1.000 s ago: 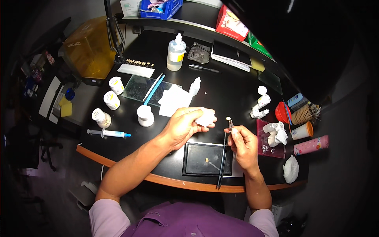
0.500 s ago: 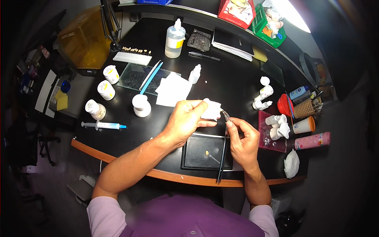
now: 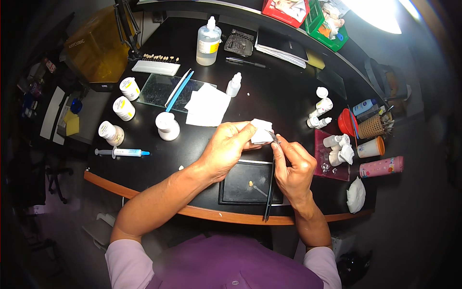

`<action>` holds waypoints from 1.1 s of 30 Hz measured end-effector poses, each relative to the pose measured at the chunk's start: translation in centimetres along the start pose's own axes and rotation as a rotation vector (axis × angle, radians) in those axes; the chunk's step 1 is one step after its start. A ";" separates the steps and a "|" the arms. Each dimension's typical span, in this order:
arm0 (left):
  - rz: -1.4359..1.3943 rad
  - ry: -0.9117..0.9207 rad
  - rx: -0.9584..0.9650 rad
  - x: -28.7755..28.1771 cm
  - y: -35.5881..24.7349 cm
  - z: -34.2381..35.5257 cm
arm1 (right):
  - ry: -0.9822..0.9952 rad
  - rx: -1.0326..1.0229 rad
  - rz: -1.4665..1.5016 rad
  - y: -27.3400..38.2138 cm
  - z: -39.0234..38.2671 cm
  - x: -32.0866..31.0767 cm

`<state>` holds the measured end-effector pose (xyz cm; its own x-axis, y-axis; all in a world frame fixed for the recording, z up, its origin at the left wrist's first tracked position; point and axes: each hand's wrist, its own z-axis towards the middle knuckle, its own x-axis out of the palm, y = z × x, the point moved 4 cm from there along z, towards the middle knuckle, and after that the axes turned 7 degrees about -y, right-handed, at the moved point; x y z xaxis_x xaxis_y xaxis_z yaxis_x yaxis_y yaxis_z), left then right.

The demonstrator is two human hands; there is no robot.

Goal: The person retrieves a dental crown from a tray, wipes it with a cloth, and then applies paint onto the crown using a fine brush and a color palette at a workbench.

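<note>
My left hand (image 3: 224, 150) pinches a folded white tissue (image 3: 260, 130) between thumb and fingers, above the desk's near middle. In my right hand (image 3: 294, 168) is a slim, dark-handled tool (image 3: 269, 195) with a shiny metal front; its exact kind is unclear. The metal front meets the tissue's right edge, while the handle end points down toward the desk edge. Below both hands lies a shallow black tray (image 3: 230, 193). It holds a small tooth-coloured piece (image 3: 250, 183) beside a thin pale stick (image 3: 260, 191).
White jars (image 3: 167, 128) and a blue-tipped syringe (image 3: 126, 152) stand left. Beyond are white paper (image 3: 208, 107), a glass slab (image 3: 153, 91), a dropper bottle (image 3: 234, 85) and a large clear bottle (image 3: 208, 48). At right, a magenta tray (image 3: 327, 139) bears small bottles. A wooden edge (image 3: 231, 216) borders the desk.
The tissue has tilted in my left hand, and the tool's metal front now lies against its right edge. The whole view has shifted slightly.
</note>
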<state>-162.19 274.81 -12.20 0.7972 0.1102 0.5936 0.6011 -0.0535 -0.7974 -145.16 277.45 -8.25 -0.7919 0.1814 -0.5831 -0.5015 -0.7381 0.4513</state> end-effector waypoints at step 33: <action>0.159 -0.009 0.002 0.2 0.2 -0.1 | -0.118 -0.057 -0.102 -0.1 0.5 -0.9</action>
<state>-161.88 274.70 -12.17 0.8819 0.1094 0.4586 0.4670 -0.0686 -0.8816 -144.63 277.71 -7.43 -0.7749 0.3298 -0.5392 -0.5633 -0.7473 0.3525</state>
